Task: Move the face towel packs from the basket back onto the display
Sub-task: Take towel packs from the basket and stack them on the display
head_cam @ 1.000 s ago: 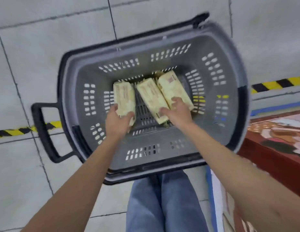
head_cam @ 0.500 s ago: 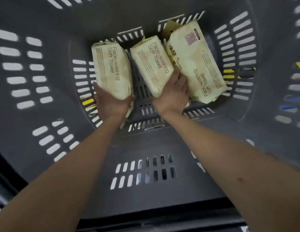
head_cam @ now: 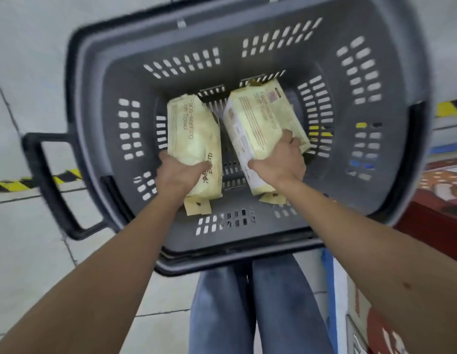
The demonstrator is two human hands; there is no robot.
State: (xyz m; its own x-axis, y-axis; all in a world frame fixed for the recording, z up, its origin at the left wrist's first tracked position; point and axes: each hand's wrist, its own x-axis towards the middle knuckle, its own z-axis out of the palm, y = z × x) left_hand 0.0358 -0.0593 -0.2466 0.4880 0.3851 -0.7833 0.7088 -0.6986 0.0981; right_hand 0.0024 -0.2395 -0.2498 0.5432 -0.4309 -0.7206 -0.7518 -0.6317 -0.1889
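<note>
A grey plastic basket (head_cam: 115,72) sits on the floor below me. Inside it, my left hand (head_cam: 179,175) grips the near end of a pale yellow face towel pack (head_cam: 194,129) and holds it raised off the basket bottom. My right hand (head_cam: 281,162) grips a second pack (head_cam: 250,121), tilted so its printed side shows. A third pack (head_cam: 278,95) lies tight against the second one on its right. I cannot tell whether my right hand holds the third pack too.
The basket's black handle (head_cam: 41,175) sticks out to the left. A red display base (head_cam: 431,226) stands at the right edge. Yellow-black tape (head_cam: 25,182) runs across the tiled floor. My legs in jeans (head_cam: 248,302) are just below the basket.
My head has pulled back out of the basket. Both hands have closed round packs and lifted them. The middle pack now sits tilted against the right one.
</note>
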